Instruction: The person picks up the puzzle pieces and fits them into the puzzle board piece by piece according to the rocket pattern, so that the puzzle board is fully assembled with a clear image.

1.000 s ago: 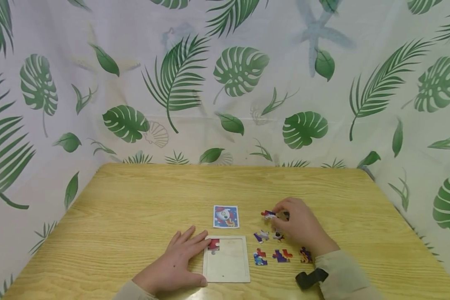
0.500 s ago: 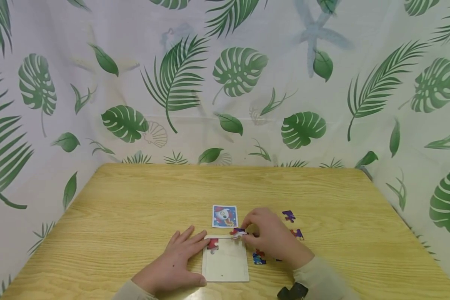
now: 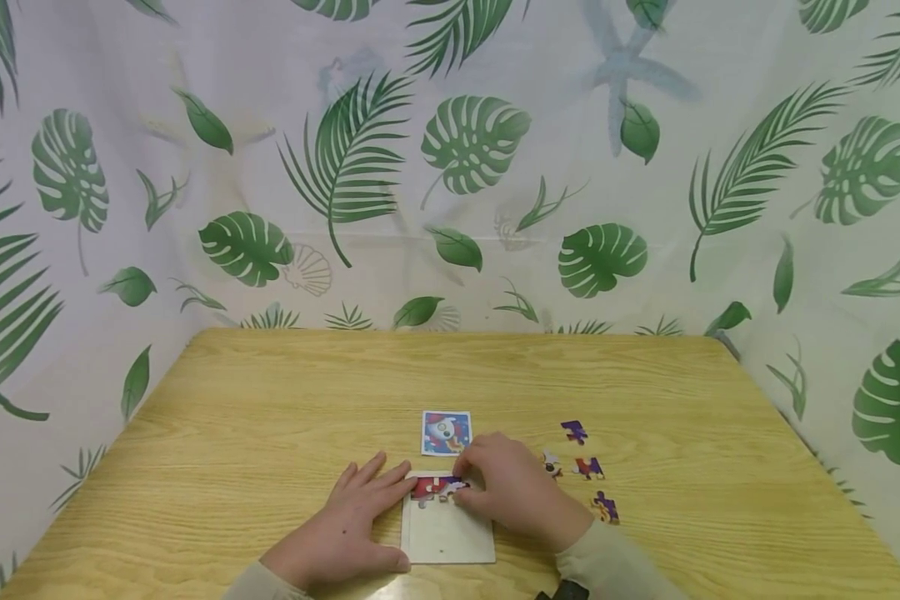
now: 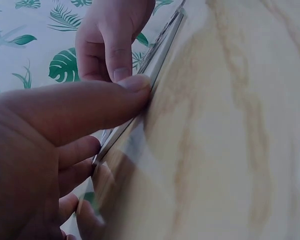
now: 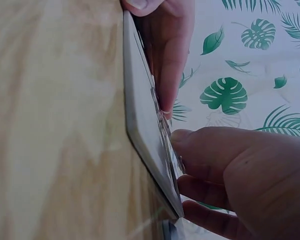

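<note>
In the head view, a shallow wooden puzzle tray (image 3: 465, 537) lies near the table's front. My left hand (image 3: 352, 527) rests along its left side, fingers spread, thumb at the lower left corner. A red puzzle piece (image 3: 422, 489) sits in the tray's upper left corner. My right hand (image 3: 523, 493) pinches a purple, red and white puzzle piece (image 3: 450, 485) beside it, at the tray's top edge. In the left wrist view, my left thumb (image 4: 105, 102) touches the tray's edge. In the right wrist view, the right fingers (image 5: 210, 150) are at the tray (image 5: 142, 105).
A small picture card (image 3: 446, 432) lies just behind the tray. Loose puzzle pieces lie to the right, among them a purple piece (image 3: 573, 431), a red and purple piece (image 3: 589, 467) and a purple and orange piece (image 3: 604, 506). A leaf-patterned curtain (image 3: 390, 283) hangs behind the table.
My right hand has picked up a puzzle piece from the loose ones and carried it left and nearer, down into the tray beside the red piece. The left hand has stayed in place.
</note>
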Action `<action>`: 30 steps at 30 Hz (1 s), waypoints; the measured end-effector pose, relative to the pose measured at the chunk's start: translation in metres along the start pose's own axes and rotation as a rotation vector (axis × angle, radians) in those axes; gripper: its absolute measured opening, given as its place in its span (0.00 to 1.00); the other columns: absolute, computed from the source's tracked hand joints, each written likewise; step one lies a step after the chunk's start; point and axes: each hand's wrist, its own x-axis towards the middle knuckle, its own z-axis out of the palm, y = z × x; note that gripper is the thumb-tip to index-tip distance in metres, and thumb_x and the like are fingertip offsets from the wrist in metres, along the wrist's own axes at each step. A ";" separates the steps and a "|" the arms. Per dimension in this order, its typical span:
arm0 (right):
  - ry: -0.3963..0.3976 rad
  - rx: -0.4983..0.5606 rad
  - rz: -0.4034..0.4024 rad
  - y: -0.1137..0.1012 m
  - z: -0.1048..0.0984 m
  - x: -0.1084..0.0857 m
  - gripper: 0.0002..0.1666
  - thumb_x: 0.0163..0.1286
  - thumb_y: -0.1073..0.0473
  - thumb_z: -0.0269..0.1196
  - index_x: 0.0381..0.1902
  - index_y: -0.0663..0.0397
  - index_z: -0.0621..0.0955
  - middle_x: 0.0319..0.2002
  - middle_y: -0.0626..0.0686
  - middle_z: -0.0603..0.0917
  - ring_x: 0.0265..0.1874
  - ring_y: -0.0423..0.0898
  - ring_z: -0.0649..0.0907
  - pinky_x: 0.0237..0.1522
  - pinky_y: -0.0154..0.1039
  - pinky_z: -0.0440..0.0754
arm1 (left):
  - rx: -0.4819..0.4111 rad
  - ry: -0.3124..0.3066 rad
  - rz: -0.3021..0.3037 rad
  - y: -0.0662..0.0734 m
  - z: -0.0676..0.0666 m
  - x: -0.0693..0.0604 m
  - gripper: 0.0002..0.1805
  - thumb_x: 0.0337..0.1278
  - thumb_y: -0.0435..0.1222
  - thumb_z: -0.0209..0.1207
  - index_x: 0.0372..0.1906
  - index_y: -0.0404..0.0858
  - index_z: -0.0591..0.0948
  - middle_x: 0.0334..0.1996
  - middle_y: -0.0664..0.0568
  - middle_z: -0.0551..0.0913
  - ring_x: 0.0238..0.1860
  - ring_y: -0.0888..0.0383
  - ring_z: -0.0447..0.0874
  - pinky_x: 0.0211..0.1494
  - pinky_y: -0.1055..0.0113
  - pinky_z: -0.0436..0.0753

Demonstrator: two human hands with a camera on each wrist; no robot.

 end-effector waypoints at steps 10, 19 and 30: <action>0.015 -0.089 -0.016 -0.004 0.005 0.002 0.12 0.61 0.42 0.72 0.37 0.39 0.86 0.39 0.39 0.81 0.44 0.43 0.79 0.52 0.49 0.78 | 0.004 0.008 0.011 0.000 -0.001 0.000 0.51 0.50 0.64 0.66 0.78 0.50 0.64 0.79 0.56 0.57 0.80 0.43 0.40 0.76 0.36 0.39; 0.040 -0.105 -0.031 -0.003 0.009 0.001 0.13 0.61 0.41 0.72 0.37 0.39 0.85 0.39 0.39 0.80 0.42 0.42 0.78 0.50 0.47 0.79 | -0.036 0.050 0.046 0.007 0.005 0.005 0.43 0.53 0.61 0.65 0.76 0.61 0.67 0.78 0.49 0.59 0.79 0.40 0.43 0.70 0.27 0.34; 0.036 -0.097 -0.037 -0.002 0.009 0.000 0.13 0.62 0.41 0.72 0.38 0.39 0.85 0.39 0.39 0.80 0.42 0.42 0.78 0.50 0.48 0.79 | 0.004 0.051 0.053 0.010 0.005 0.005 0.45 0.54 0.62 0.64 0.77 0.54 0.67 0.79 0.48 0.58 0.79 0.38 0.43 0.70 0.26 0.35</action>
